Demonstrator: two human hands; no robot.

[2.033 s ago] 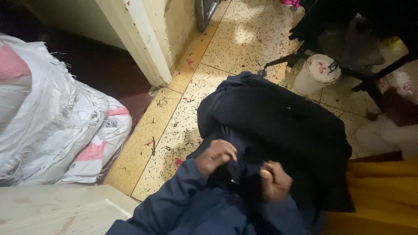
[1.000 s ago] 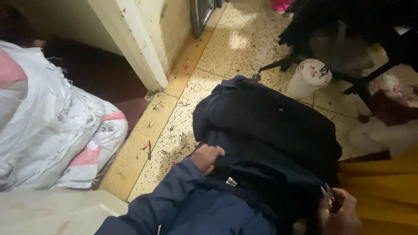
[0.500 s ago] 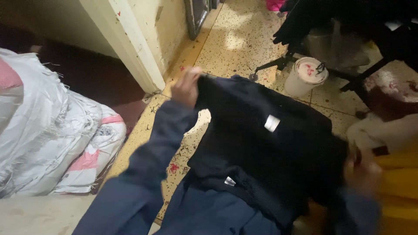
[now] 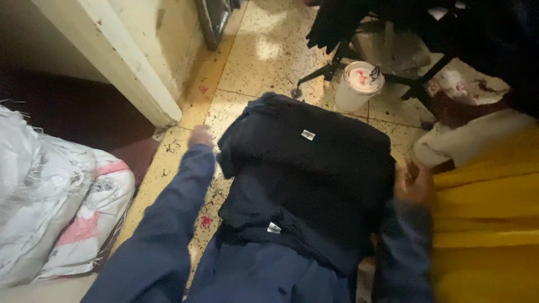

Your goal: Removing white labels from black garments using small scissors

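A dark navy garment (image 4: 314, 168) lies spread flat on a pile of similar dark clothes, with a small white tag (image 4: 307, 134) near its top. A second white tag (image 4: 274, 228) shows on the layer below. My left hand (image 4: 200, 136), in a blue sleeve, hovers just left of the garment's upper left edge, blurred and a little apart from the cloth. My right hand (image 4: 412, 182) sits at the garment's right edge with its fingers curled against the fabric.
A white lidded cup (image 4: 359, 85) stands on the speckled tile floor by a black chair base (image 4: 337, 62). White and pink sacks (image 4: 62, 213) lie at the left. Yellow cloth (image 4: 488, 213) fills the right, and a cream wall corner (image 4: 129, 73) is at the upper left.
The top garment was lifted from near my body and spread out flat away from me. My left hand has since pulled back from its far corner to the left edge.
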